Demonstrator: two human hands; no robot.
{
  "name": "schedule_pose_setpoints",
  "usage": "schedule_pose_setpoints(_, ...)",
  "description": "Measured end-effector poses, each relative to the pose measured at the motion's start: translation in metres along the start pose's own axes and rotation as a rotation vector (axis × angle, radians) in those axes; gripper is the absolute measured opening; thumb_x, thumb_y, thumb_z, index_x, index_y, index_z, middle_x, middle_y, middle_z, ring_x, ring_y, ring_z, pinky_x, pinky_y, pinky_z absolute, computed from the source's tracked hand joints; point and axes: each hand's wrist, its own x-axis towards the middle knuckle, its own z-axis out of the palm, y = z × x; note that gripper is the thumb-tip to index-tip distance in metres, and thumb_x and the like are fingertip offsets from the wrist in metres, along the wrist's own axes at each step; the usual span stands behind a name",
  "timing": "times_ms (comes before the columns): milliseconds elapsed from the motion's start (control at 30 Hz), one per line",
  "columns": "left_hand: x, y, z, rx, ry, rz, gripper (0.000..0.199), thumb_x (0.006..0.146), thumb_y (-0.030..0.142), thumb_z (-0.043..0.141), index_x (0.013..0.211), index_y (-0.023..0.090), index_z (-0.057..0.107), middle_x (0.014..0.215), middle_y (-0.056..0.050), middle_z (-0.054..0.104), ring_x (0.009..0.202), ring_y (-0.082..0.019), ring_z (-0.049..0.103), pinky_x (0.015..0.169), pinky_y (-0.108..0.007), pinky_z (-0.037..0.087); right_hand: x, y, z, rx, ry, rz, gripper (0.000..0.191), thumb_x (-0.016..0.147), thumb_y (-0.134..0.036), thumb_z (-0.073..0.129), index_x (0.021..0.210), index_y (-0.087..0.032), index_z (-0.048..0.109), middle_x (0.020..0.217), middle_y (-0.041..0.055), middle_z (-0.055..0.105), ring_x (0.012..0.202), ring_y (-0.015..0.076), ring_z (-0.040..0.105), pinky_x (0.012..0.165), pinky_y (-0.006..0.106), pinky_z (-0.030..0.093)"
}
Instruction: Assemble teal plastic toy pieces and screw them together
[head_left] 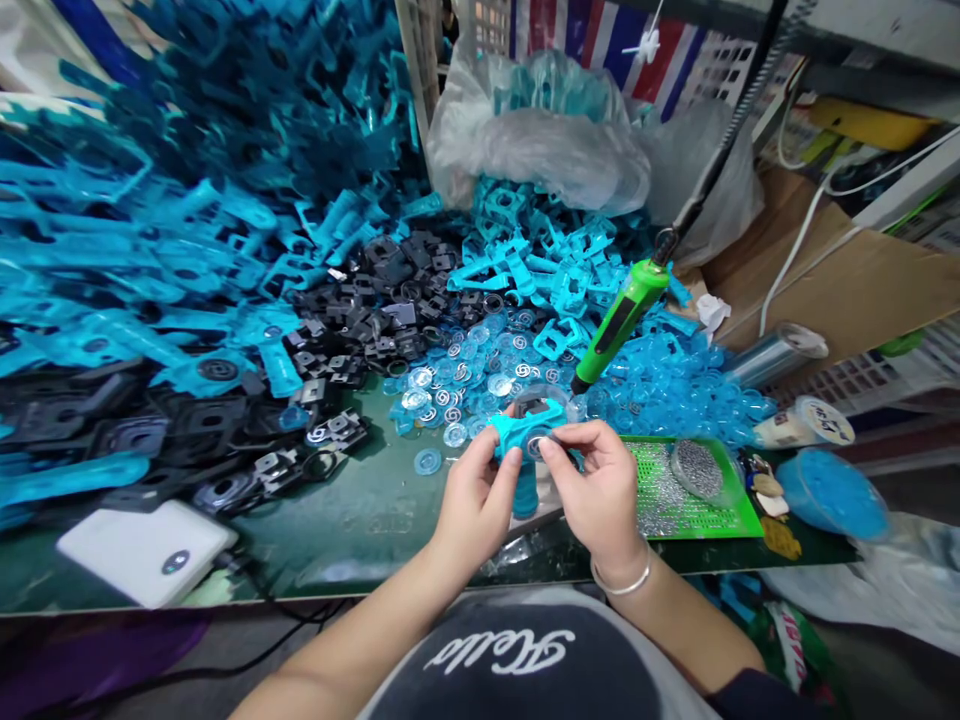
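My surface [375,530] is heaped with turquoise and black moulded plastic parts [187,250], and a green rotary tool [621,320] sits on its cable just beyond my hands, within easy reach. My left hand [476,505] and right hand [596,480] grip a turquoise plastic frame [525,430] by its edges above the surface, keeping its round opening clear and facing me.

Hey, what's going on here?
A person holds a turquoise plastic part in both hands, the left hand at its lower side and the right hand pinching its end. Just beyond, a green corded tool points down toward blue discs, beside a green perforated tray. Heaps of turquoise parts and black parts fill the bench.
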Motion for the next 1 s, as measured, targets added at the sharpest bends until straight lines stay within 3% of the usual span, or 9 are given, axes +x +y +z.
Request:
schedule_pose_setpoints(200,-0.002,0.001,-0.001,-0.068,0.004,-0.061,0.039,0.101,0.043,0.055,0.129,0.018,0.064,0.137,-0.012,0.069,0.126,-0.029,0.064,0.107,-0.039,0.050,-0.004,-0.001,0.003,-0.095,0.032,-0.138,0.011,0.088,-0.028,0.074,0.086,-0.023,0.065,0.086,0.0048,0.072,0.085,0.0204,0.069,0.080,0.039,0.059)
schedule_pose_setpoints(333,0.001,0.000,-0.012,-0.064,0.004,-0.069,0.041,0.093,0.046,0.067,0.124,0.019,0.066,0.134,-0.012,0.070,0.125,-0.031,0.064,0.106,-0.041,0.051,-0.003,-0.008,-0.003,-0.256,-0.014,-0.290,0.018,0.085,-0.030,0.079,0.077,-0.024,0.064,0.082,0.0055,0.068,0.086,0.0235,0.065,0.084,0.046,0.057)
schedule_pose_setpoints(433,0.002,-0.004,-0.026,-0.060,-0.072,-0.009,0.028,0.090,0.044,0.071,0.107,0.021,0.071,0.118,-0.011,0.075,0.117,-0.032,0.068,0.104,-0.044,0.053,0.001,-0.019,-0.016,-0.363,-0.032,-0.270,0.034,0.077,-0.042,0.086,0.099,-0.023,0.068,0.103,0.0103,0.065,0.104,0.0285,0.063,0.094,0.050,0.056)
schedule_pose_setpoints(500,0.001,-0.006,-0.033,-0.098,-0.118,0.044,0.019,0.088,0.041,0.074,0.093,0.024,0.069,0.099,-0.007,0.076,0.101,-0.029,0.071,0.091,-0.040,0.058,0.003,-0.026,-0.024,-0.322,-0.228,-0.250,0.054,0.081,-0.044,0.083,0.127,-0.025,0.062,0.121,0.0114,0.063,0.118,0.0276,0.061,0.104,0.046,0.054)
schedule_pose_setpoints(600,-0.003,-0.009,-0.032,-0.066,-0.071,0.110,0.013,0.088,0.036,0.074,0.089,0.026,0.066,0.089,-0.003,0.069,0.085,-0.023,0.067,0.075,-0.031,0.057,0.005,-0.027,-0.030,-0.217,-0.552,-0.220,0.045,0.097,-0.037,0.065,0.140,-0.032,0.056,0.127,0.0054,0.065,0.120,0.0193,0.063,0.108,0.036,0.053)
schedule_pose_setpoints(667,-0.008,-0.009,-0.025,0.000,-0.010,0.123,0.010,0.091,0.034,0.070,0.095,0.026,0.066,0.089,-0.002,0.066,0.080,-0.020,0.063,0.072,-0.029,0.054,0.002,-0.021,-0.026,-0.202,-0.523,-0.209,0.037,0.098,-0.037,0.063,0.134,-0.030,0.062,0.124,0.0054,0.066,0.119,0.0194,0.064,0.107,0.035,0.053)
schedule_pose_setpoints(833,-0.006,-0.008,-0.009,0.110,0.030,0.073,0.016,0.095,0.036,0.062,0.102,0.023,0.062,0.082,0.000,0.064,0.070,-0.017,0.059,0.064,-0.027,0.049,-0.008,0.004,-0.008,-0.159,-0.260,-0.227,0.031,0.095,-0.035,0.063,0.122,-0.022,0.070,0.115,0.0113,0.067,0.109,0.0232,0.067,0.100,0.039,0.057)
schedule_pose_setpoints(900,0.002,-0.007,-0.009,0.129,0.023,0.038,0.022,0.093,0.041,0.063,0.103,0.022,0.062,0.086,-0.002,0.066,0.074,-0.019,0.062,0.067,-0.029,0.050,-0.006,0.009,-0.005,-0.094,-0.256,-0.156,0.030,0.095,-0.036,0.064,0.122,-0.023,0.070,0.114,0.0111,0.070,0.109,0.0237,0.068,0.100,0.041,0.057)
schedule_pose_setpoints(1000,0.009,-0.003,-0.016,0.178,0.047,-0.005,0.034,0.088,0.049,0.066,0.109,0.022,0.062,0.104,-0.007,0.070,0.092,-0.025,0.067,0.079,-0.034,0.053,0.003,0.011,-0.009,0.019,-0.376,-0.030,0.036,0.092,-0.038,0.069,0.126,-0.025,0.068,0.126,0.0094,0.071,0.119,0.0245,0.067,0.106,0.043,0.054)
